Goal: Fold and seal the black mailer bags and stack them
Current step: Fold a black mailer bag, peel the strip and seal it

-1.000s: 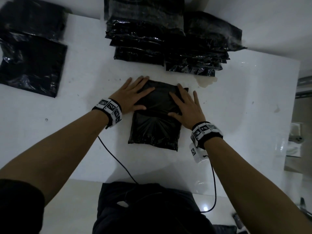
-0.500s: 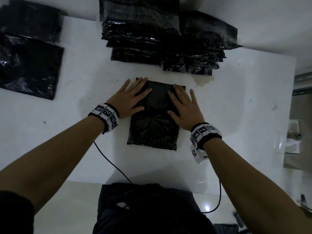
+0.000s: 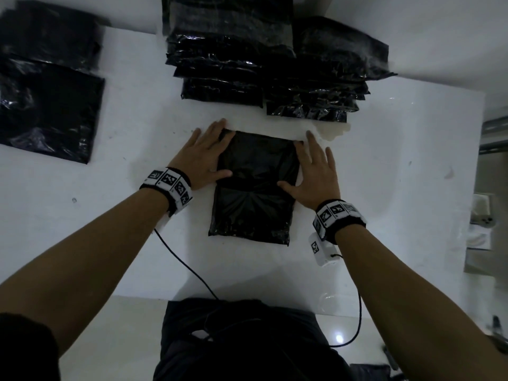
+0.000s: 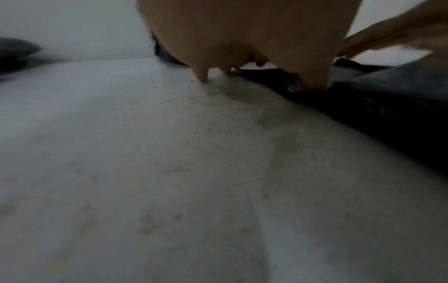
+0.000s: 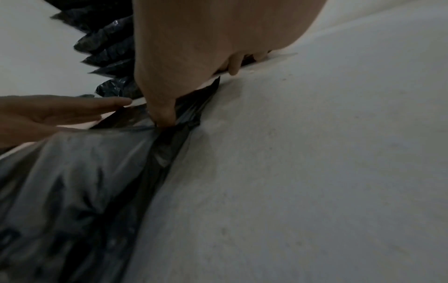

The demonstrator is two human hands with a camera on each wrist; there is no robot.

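Head view, black mailer bag (image 3: pixel 251 193) folded, glossy, wrinkled

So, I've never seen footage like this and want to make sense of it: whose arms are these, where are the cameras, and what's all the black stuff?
There is no machine here: a person works with bare hands. The wide picture comes from a camera on their head; the two close, blurry ones come from cameras on the patterned black-and-white wristbands. The left hand and right hand lie flat, fingers straight, pressing the sides of a folded black plastic mailer bag on the white table. Nothing is gripped. Behind it stand two stacks of shiny black bags, and more flat black bags lie at far left.
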